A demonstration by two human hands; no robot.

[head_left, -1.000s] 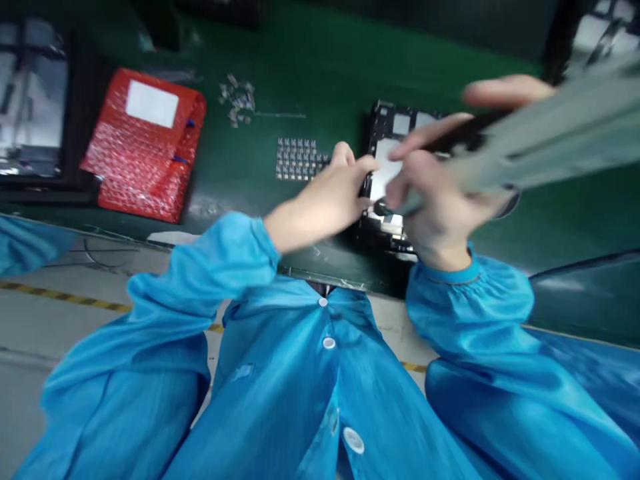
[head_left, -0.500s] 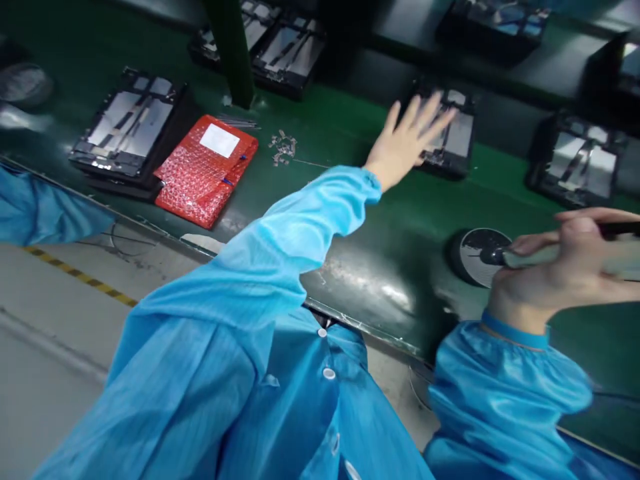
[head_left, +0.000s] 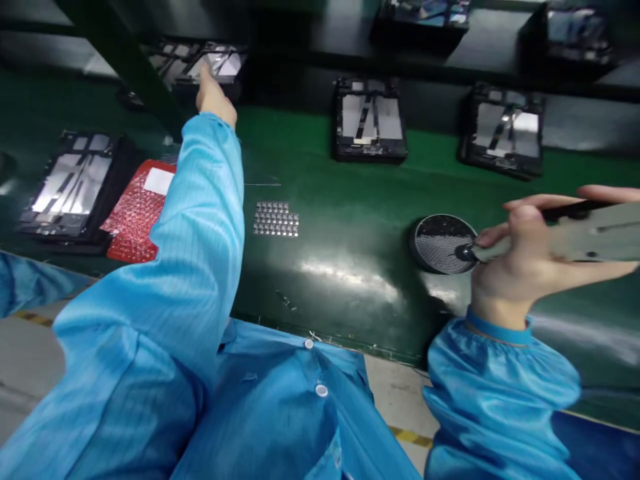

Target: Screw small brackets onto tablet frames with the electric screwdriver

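Observation:
My right hand (head_left: 520, 260) is wrapped round a pale grey electric screwdriver (head_left: 595, 240). Its black nose (head_left: 465, 253) is over the edge of a round black dish (head_left: 443, 233) with a dotted face. At the back left, my left hand (head_left: 215, 97) reaches over a stack of dark device housings (head_left: 230, 63) with silvery panels; its fingers are blurred and seen edge-on. Whether it touches the stack I cannot tell. Small metal parts (head_left: 276, 220) lie in neat rows on the green bench (head_left: 310, 180) in front of me.
At the left, a red bubble-wrap pouch (head_left: 133, 220) with a white label lies beside a stack of devices (head_left: 73, 183). Two more device stacks, a middle one (head_left: 370, 120) and a right one (head_left: 503, 130), stand farther back. A green post (head_left: 125, 60) rises near my left hand.
My left hand has swung left from over the middle device stack to the back-left stack. The view has turned; the right hand still holds the screwdriver by the dish.

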